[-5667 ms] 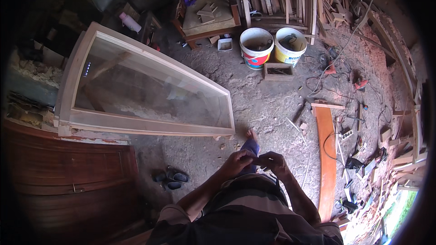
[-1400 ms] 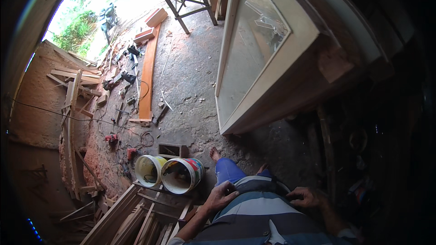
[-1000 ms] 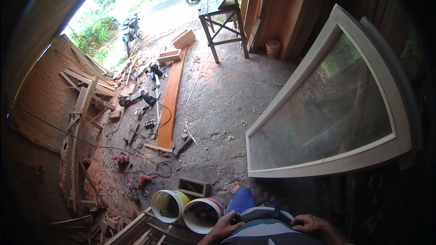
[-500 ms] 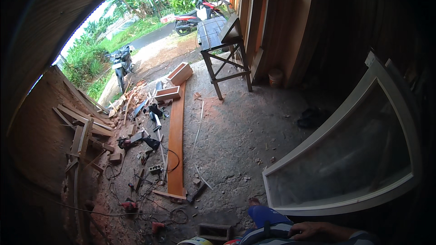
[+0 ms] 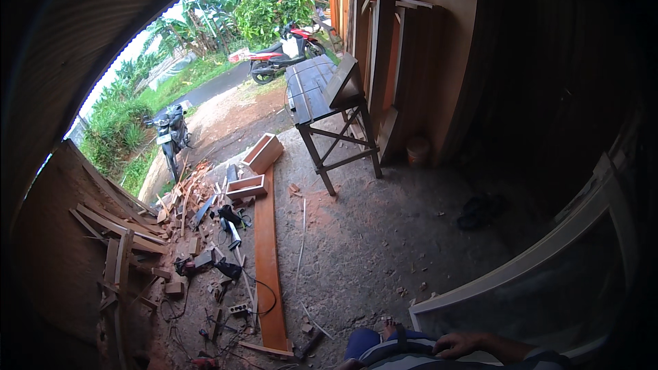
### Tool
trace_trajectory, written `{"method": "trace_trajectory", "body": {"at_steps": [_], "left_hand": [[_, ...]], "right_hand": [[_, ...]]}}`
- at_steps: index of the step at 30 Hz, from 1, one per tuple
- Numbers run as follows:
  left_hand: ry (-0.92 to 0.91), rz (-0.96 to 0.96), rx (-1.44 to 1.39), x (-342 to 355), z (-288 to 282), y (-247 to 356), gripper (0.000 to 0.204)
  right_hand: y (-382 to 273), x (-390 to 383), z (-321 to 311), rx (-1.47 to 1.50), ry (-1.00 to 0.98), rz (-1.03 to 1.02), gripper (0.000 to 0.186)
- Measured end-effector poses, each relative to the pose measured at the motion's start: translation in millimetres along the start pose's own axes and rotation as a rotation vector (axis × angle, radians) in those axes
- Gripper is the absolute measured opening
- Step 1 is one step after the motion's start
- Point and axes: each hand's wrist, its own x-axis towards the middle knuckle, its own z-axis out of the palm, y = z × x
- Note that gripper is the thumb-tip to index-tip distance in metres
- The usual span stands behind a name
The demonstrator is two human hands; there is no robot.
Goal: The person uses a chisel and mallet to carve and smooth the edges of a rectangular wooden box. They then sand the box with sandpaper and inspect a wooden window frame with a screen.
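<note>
My right hand rests against my striped clothing at the lower edge, with its fingers loosely bent and nothing seen in them. My left hand cannot be made out. My blue-trousered leg and part of a bare foot show beside the right hand. Close to that arm, on the right, leans a large pale frame with a dark glassy panel. Ahead on the floor lies a long orange-brown board, with two open wooden boxes, one at its far end and another just behind.
A dark work table with a wedge-shaped wooden piece stands ahead, next to tall wooden frames. Left of the board are a power strip, cables, tools and wood scraps. A wooden rack stands left; two motorbikes are outside.
The view has tilted up and turned right, so the table and board sit lower and the pale frame is partly cut off. My right hand stays against my clothing.
</note>
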Motion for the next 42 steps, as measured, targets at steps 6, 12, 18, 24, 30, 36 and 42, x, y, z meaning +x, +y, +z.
{"method": "trace_trajectory", "body": {"at_steps": [6,12,18,24,30,36,42], "left_hand": [[-0.166,0.015,0.046,85.6,-73.1,19.4,0.025],[-0.399,0.065,0.106,197.7,-153.7,46.5,0.025],[-0.561,0.185,0.29,293.0,-207.6,110.2,0.028],[-0.641,0.044,0.222,366.3,-221.1,152.0,0.023],[-0.738,0.085,0.246,449.2,-200.2,177.8,0.017],[-0.763,0.039,0.174,541.1,-128.5,214.5,0.012],[-0.879,0.166,0.261,623.6,-25.8,286.5,0.012]], "right_hand": [[-10.1,20.3,-22.0,0.151,0.208,0.024,0.043],[-44.8,61.7,-66.3,0.221,0.408,0.049,0.038],[-92.8,92.6,-98.0,0.579,0.51,0.15,0.041],[-123.3,100.7,-119.9,0.451,0.759,0.09,0.041],[-121.9,87.9,-176.8,0.525,0.742,0.192,0.038],[-59.0,43.5,-280.7,0.809,1.407,-0.04,0.031],[23.3,-4.7,-435.0,0.632,1.761,0.083,0.026]]}}
